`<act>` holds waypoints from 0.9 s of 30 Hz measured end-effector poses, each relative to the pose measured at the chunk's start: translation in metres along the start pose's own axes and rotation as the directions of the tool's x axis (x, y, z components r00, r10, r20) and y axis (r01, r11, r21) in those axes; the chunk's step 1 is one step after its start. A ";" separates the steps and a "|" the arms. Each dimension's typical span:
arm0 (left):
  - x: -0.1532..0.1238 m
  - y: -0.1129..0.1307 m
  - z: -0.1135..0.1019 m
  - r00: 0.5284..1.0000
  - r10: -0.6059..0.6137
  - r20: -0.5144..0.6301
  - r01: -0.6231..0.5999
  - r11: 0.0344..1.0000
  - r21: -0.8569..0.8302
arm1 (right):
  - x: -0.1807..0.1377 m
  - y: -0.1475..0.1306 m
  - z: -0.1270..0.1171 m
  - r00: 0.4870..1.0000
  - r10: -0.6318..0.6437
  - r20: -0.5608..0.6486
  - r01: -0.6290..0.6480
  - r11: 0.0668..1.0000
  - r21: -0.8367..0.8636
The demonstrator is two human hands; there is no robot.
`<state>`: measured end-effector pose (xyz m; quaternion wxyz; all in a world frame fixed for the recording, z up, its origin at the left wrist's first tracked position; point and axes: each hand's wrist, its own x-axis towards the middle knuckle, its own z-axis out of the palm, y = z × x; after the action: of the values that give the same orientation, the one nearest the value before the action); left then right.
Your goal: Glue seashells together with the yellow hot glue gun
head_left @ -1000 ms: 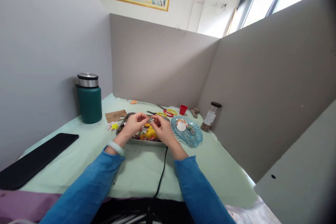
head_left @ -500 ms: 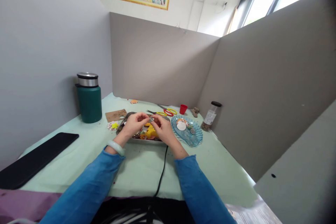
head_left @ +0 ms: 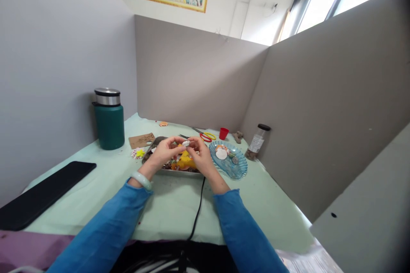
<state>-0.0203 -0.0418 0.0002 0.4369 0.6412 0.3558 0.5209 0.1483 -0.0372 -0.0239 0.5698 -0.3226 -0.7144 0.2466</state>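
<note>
Both hands meet above a metal tray (head_left: 179, 173), pinching one small whitish piece (head_left: 185, 143) between their fingertips; its exact kind is too small to make out. My left hand (head_left: 164, 152) grips it from the left, with a pale bangle on that wrist. From the right, my right hand (head_left: 200, 155) closes thumb and fingers on the same piece. Beneath them, the tray holds a yellow shape (head_left: 185, 162) and many small colourful bits, partly hidden by the hands. A blue scalloped plate (head_left: 235, 170) with a white disc (head_left: 221, 154) and small trinkets lies beside my right hand.
Scissors (head_left: 208, 137), a red cup (head_left: 224, 132) and a lidded clear jar (head_left: 258, 143) stand behind and right. Leftward are a green bottle (head_left: 109, 123), a brown card (head_left: 141, 140) and a black mat (head_left: 48, 194). A black cable (head_left: 199, 209) runs toward me. Grey partitions enclose the table.
The small piece has been turned between my fingers: it looked dark and silvery before and now shows a white side. My fingers have shifted slightly around it.
</note>
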 end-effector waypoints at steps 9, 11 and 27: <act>0.002 -0.009 0.000 0.999 0.032 0.017 -0.030 0.997 -0.067 | 0.000 0.001 0.000 0.998 -0.061 -0.027 0.059 0.997 -0.058; 0.003 -0.011 0.000 0.999 0.047 -0.027 -0.048 0.997 -0.057 | -0.001 0.002 0.000 0.997 -0.054 -0.053 0.051 0.997 -0.058; 0.004 -0.014 0.002 0.994 0.089 -0.063 -0.083 0.992 0.092 | -0.002 -0.004 -0.001 0.976 -0.193 -0.097 0.165 0.955 -0.245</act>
<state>-0.0178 -0.0333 -0.0119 0.3729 0.6568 0.3653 0.5442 0.1490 -0.0417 -0.0224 0.5895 -0.3362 -0.7292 0.0875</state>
